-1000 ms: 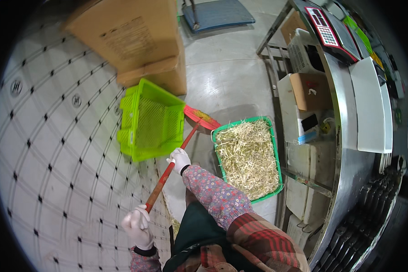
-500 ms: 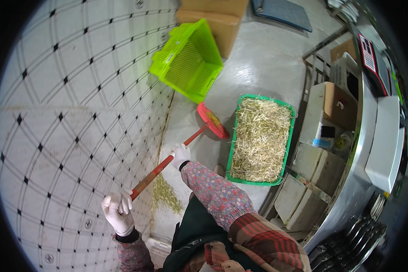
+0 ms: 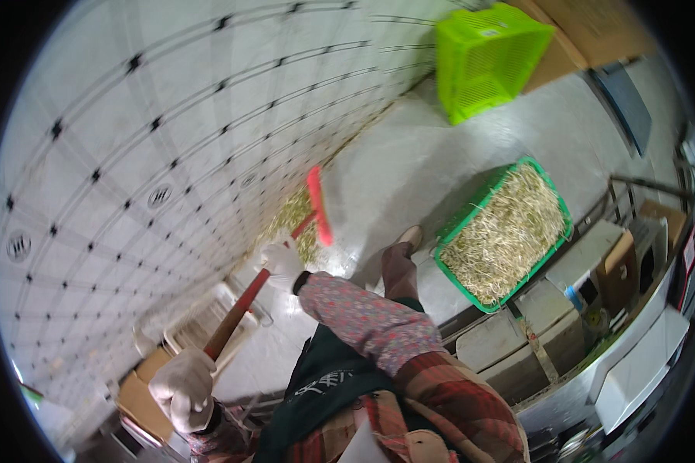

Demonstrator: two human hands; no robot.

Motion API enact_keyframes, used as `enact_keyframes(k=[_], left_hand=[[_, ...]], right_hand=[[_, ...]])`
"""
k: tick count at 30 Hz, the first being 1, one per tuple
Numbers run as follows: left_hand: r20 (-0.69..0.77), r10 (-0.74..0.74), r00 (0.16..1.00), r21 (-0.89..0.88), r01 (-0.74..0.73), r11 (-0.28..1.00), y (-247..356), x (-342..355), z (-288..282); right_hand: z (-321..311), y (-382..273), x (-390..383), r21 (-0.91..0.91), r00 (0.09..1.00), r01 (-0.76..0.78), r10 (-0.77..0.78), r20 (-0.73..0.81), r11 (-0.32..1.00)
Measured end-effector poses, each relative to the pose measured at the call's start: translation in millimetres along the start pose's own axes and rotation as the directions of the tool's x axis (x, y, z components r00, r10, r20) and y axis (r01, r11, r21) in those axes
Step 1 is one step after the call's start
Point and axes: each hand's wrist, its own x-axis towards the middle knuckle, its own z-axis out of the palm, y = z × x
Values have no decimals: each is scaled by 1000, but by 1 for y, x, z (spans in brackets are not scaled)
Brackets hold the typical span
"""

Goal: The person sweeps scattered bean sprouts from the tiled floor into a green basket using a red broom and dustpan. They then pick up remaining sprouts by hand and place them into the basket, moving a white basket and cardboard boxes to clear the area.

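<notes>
I hold a red long-handled broom [image 3: 235, 316] with both gloved hands. My left hand [image 3: 184, 388] is closed round the upper end of its handle. Lower down the shaft, my right hand [image 3: 283, 266] grips it, white glove wrapped round. The broom's bright red head [image 3: 317, 207] is on the floor, along the right side of a scatter of yellow-green sprout bits [image 3: 292, 220] at the wall's foot. Right of my foot stands a green crate [image 3: 475, 207] heaped with pale bean sprouts [image 3: 510, 235].
A patterned white wall [image 3: 154, 154] runs along the left. A lime-green basket [image 3: 479, 65] lies tipped by cardboard boxes [image 3: 598, 27] at the far end. Boxes on a low shelf [image 3: 548, 336] line the right. A whitish tray [image 3: 201, 320] sits near the left hand.
My view has turned, shifting the crate and basket rightward. The broom head has moved from open floor beside the crate to the sprout bits near the wall. Both hands keep their grip.
</notes>
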Motion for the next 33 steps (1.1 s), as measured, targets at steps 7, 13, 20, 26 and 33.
enact_keyframes(k=[7,13,20,26,33], left_hand=[[-110,-168,980,-464,99,880,-63,-86,-137],[-158,-132,979,-307,79,948,-83,-149,-222],[-853,-78,516,-216,-214,953,-72,-289,-341],[-283,-936,212,-957,-2,289,-314,-427,-315],[-237,-971,17,-877,-434,206,-487,-341,-310]], right_hand=[[51,-4,-61,-249,976,-138,174,133,959],[177,-9,-80,-74,990,46,-36,135,996],[314,-147,-116,331,868,-22,-146,474,943],[371,-184,-125,607,769,137,-471,433,783],[329,-192,-94,291,533,-664,162,831,689]])
